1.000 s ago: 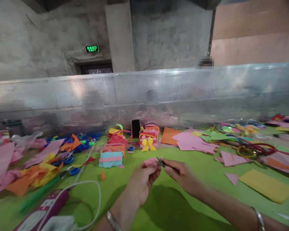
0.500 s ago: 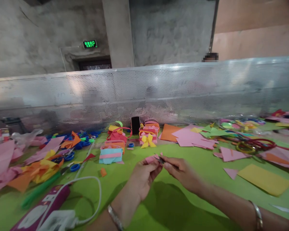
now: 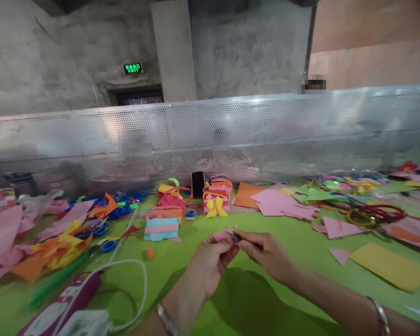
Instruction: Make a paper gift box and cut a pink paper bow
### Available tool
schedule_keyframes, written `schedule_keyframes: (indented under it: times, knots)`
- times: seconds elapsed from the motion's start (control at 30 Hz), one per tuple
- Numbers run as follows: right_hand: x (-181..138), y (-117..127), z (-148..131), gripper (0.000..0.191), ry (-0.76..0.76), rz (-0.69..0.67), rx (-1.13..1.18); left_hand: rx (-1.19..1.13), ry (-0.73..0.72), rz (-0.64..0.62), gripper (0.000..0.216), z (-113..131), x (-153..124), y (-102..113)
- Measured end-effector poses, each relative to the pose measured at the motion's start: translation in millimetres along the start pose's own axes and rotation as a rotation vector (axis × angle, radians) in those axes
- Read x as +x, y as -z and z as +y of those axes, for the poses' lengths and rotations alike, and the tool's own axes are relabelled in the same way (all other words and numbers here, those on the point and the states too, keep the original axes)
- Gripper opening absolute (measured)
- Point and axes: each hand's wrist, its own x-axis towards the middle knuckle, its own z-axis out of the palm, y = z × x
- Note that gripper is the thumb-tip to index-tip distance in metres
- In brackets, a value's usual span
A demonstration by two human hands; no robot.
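My left hand (image 3: 212, 259) is closed on a small piece of pink paper (image 3: 222, 234), held up over the green table. My right hand (image 3: 266, 252) grips a pair of scissors (image 3: 235, 235); its handles are hidden in my fingers and the dark blades meet the paper's right edge. Just beyond lies a tiny pink scrap (image 3: 235, 226). Behind my hands stand small folded paper bags, among them a pink one with a yellow bow (image 3: 216, 206) and a light blue one with a pink band (image 3: 161, 228).
A purple power strip (image 3: 66, 298) with a white plug and cable (image 3: 145, 280) lies at the front left. Coloured paper is heaped to the left; a yellow sheet (image 3: 388, 266) and pink sheets (image 3: 283, 203) lie to the right. A phone (image 3: 198, 184) stands before the perforated metal screen (image 3: 182, 140).
The whole view has shifted slightly. My hands stay nearly in place, with the scissor blades still at the pink paper.
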Motion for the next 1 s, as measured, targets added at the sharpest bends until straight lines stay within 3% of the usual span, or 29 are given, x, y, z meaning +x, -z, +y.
schedule_keyframes:
  times: [0.47,0.77,1.0]
  knots:
    - [-1,3,-3,0.039,0.0,-0.007,-0.001,0.005,0.0,0.035,0.025,2,0,-2]
    - [-3,0,2,0.035,0.027,0.017,0.0,0.003,-0.033,-0.036,0.025,-3,3,1]
    - [-2,-2,4,0.033,0.059,0.035,0.006,-0.047,-0.026,-0.022,0.023,-8,3,-2]
